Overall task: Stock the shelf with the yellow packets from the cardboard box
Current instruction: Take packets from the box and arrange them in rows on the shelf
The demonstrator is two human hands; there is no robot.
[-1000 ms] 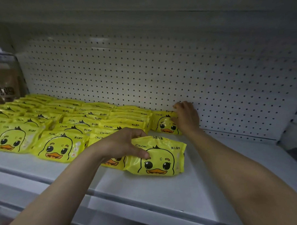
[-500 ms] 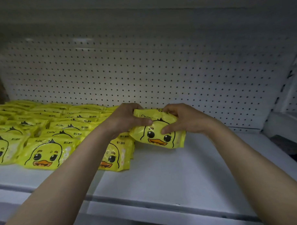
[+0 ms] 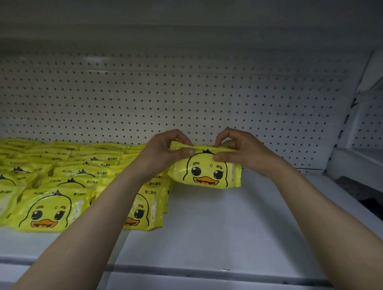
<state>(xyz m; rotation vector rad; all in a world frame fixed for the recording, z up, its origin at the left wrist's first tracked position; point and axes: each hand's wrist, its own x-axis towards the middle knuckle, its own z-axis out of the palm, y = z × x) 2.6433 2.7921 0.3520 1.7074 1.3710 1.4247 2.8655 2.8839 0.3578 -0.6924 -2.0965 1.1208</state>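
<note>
Now we hold one yellow packet (image 3: 205, 172) between both hands at the middle of the frame, just in front of the white pegboard back wall (image 3: 184, 97). Our left hand (image 3: 164, 153) grips the packet's upper left corner, the thumb lying across the front near the duck's tuft and the fingers curled over the top edge. Our right hand (image 3: 240, 149) is clamped on the upper right corner in the same way, thumb on the front face and fingertips pinching the top seam. The packet stands nearly upright with its printed duck face turned toward us, its lower edge at or just above the white shelf (image 3: 210, 226); we cannot tell whether it touches. To its left, filling the centre-left and lower left of the frame, lie the stocked packets (image 3: 64, 184) in overlapping rows that run back to the wall, each leaning on the one behind. The nearest of these rows ends with a front packet (image 3: 143, 209) partly hidden behind our left forearm, just beside the one we hold. The shelf surface to the right of the held packet is bare white metal. At the far right of the frame a neighbouring shelf bay (image 3: 367, 121) with its own pegboard shows at an angle. The underside of an upper shelf (image 3: 181, 15) crosses the top of the frame in shadow.
</note>
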